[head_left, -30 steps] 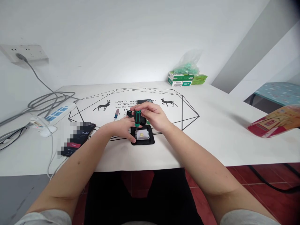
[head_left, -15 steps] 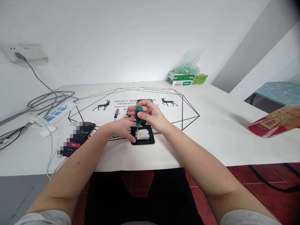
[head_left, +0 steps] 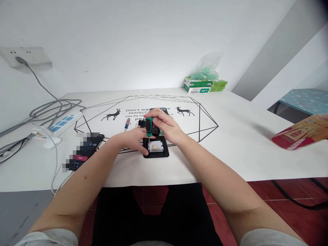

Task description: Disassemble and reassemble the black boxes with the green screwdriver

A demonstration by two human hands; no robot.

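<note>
- In the head view, the one feed I had, what had just changed was the hold of the right hand (head_left: 169, 130): a half second earlier its fingers stood straighter, with the handle's green cap showing; now they had curled back over the top of the screwdriver (head_left: 149, 126).
- I took that as a regrip for another turn; the tip end sat at the same corner as before, so the work seemed to be at the same spot.
- The right fingers were closed on the handle, thumb at its near right side, and the shaft ran down below them to the upper left part of the black frame (head_left: 156, 155). The very tip was too small for me to make out.
- The left hand (head_left: 132, 138) had its fingers spread, thumb pressed on the frame's left edge, the other fingertips just beside the shaft; it looked to me like steadying.
- The frame lay flat on the table (head_left: 179, 167), directly under the right fingers, its pale panel (head_left: 160, 147) and yellow patch (head_left: 154, 147) nearer the wearer than the fingertips.
- Beyond the left fingers lay a smaller screwdriver with a blue collar (head_left: 127, 124), untouched.
</note>
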